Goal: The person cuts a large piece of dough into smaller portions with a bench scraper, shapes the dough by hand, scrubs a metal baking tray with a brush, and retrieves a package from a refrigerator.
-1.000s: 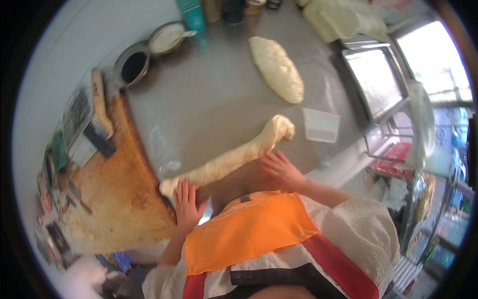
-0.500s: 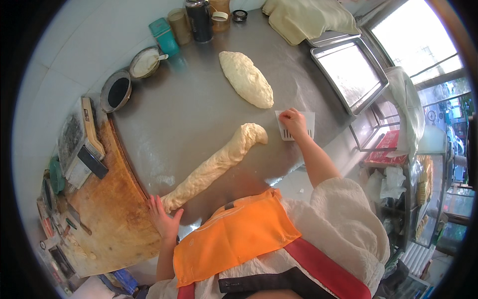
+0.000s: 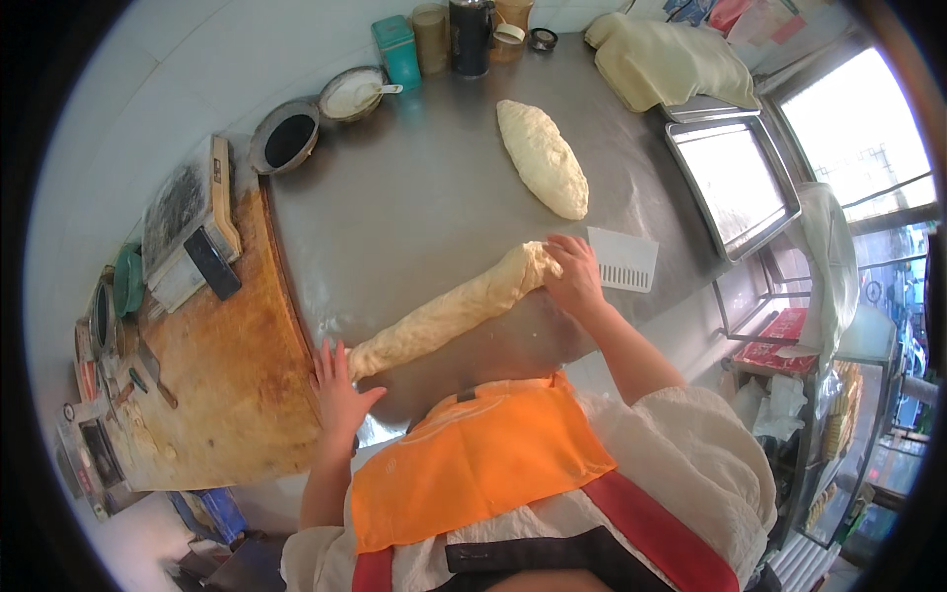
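A long roll of pale dough [image 3: 444, 314] lies slantwise across the steel table. My right hand [image 3: 576, 280] is at its far right end, with the fingers curled over the dough. At the near left end, my left hand [image 3: 342, 397] rests against the dough tip with its fingers stretched and the thumb apart. A white slotted dough scraper [image 3: 621, 247] lies flat on the table just right of my right hand. Farther back sits a second, oval piece of dough [image 3: 543, 158], untouched.
A wooden board [image 3: 217, 365] borders the steel table [image 3: 395, 207] on the left, holding a scale [image 3: 187, 217] and a knife [image 3: 158, 375]. Two bowls [image 3: 286, 138] [image 3: 353, 95] and several canisters [image 3: 398, 54] line the wall. Metal trays [image 3: 735, 178] stand at the far right.
My right hand has let go of the scraper, which stays on the table, and has moved left onto the roll's end. The left hand stays at the other end. The view has shifted.
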The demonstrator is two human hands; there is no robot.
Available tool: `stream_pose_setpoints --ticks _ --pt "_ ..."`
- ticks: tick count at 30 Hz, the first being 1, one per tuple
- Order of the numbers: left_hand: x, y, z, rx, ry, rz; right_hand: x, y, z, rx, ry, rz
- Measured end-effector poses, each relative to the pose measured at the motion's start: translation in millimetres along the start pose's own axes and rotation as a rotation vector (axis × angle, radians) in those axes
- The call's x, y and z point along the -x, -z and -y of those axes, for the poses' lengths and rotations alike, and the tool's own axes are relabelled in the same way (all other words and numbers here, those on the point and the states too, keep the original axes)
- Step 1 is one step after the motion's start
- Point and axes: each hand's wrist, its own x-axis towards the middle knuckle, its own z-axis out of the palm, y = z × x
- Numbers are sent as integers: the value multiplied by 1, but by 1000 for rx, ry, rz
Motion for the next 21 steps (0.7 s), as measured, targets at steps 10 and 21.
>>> stream_pose_setpoints --ticks 10,21 --pt "-63 17 82 674 393 663 -73 51 12 -16 -426 681" --pt "-87 -32 -8 -41 -22 152 -44 -106 136 236 374 323"
